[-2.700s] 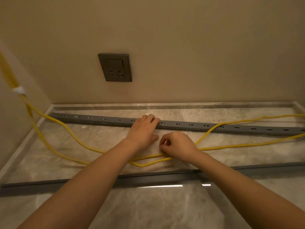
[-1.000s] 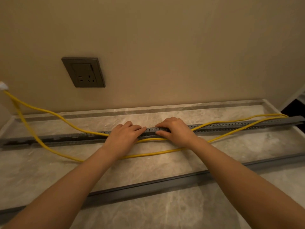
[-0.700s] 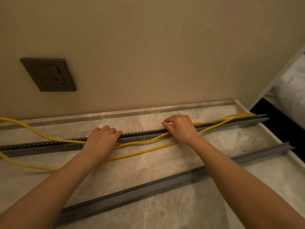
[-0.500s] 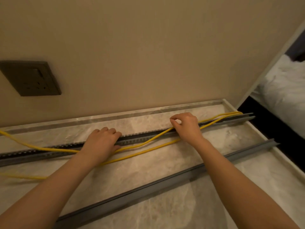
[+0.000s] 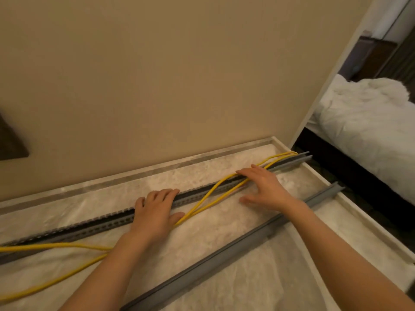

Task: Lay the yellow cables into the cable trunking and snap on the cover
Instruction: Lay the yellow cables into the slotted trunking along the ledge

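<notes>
The step in hand is the laying of the cables; the snapping of the cover is not yet begun. The long grey slotted plastic trunking point(image 5: 96, 224) lies on the pale marble-patterned surface point(image 5: 235, 286) and runs from the left edge of the frame up to the upper right, near the plain beige wall point(image 5: 157, 86). The two thin yellow cables point(image 5: 212, 195) follow the trunking only at its upper right end. In the middle of the frame they cross over its near wall, pass by the thumb of the left hand point(image 5: 155, 212) and go under the left forearm. After that they lie loose on the surface at the lower left.

The hands are apart. The right hand point(image 5: 265, 187) is flat with the fingers spread, and the fingertips point(image 5: 243, 172) press the cables down onto the trunking. The left hand rests on the trunking with its fingers bent lightly over the far wall; it grips nothing, as far as I can see (whether the thumb touches the cables I cannot tell).

The long grey plastic cover strip point(image 5: 224, 250) lies apart from the trunking, lower in the frame, untouched.

I judge that the next move calls for sliding the pressing fingers leftward along the channel, so that the crossing part drops between the walls. The loose part at the lower left must then be lifted in before the cover can sit.
</notes>
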Tool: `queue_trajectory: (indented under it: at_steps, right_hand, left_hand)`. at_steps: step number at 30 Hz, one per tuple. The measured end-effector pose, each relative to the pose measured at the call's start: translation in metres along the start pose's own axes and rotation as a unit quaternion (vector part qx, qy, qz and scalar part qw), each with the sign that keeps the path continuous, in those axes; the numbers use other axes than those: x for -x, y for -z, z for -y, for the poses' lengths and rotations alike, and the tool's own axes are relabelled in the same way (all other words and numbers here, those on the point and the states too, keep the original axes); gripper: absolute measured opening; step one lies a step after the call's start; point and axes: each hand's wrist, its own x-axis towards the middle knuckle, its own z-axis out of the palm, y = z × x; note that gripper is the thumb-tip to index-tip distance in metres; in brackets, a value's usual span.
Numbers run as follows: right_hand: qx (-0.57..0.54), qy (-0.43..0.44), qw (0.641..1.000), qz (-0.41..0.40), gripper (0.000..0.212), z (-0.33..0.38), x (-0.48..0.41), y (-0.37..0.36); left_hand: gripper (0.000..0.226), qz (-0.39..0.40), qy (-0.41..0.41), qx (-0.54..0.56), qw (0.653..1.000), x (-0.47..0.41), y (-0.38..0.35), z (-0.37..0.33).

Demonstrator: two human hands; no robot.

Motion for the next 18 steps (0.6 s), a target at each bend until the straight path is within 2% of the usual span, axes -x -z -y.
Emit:
queue_trajectory:
  at_steps: [2,4,7,10,14,18]
  right_hand:
    - [0.037,0.003,0.999,0.015,0.079,-0.005,-0.002,-0.003]
    - [0.046,-0.004,0.999,0.006,0.073,-0.004,-0.005,-0.008]
    - [0.066,-0.003,0.997,-0.038,0.057,0.006,-0.012,-0.015]
    - [0.037,0.022,0.997,-0.059,0.039,0.011,-0.015,-0.018]
    - [0.000,0.047,0.993,-0.108,0.022,0.009,-0.014,-0.014]
    - [0.021,0.046,0.987,-0.152,0.011,0.009,-0.021,-0.006]
  left_hand:
    - [0.056,-0.028,0.000,-0.014,1.000,0.001,-0.006,0.001]
    - [0.056,-0.034,-0.001,-0.021,0.999,0.000,-0.009,0.001]
    - [0.057,-0.021,0.005,-0.022,1.000,-0.001,-0.008,0.000]
    - [0.056,-0.016,0.008,-0.027,0.999,0.000,-0.006,-0.002]
    - [0.048,-0.003,0.020,-0.023,1.000,0.001,-0.004,-0.003]
    - [0.046,0.004,0.039,-0.005,0.999,0.000,-0.003,-0.005]
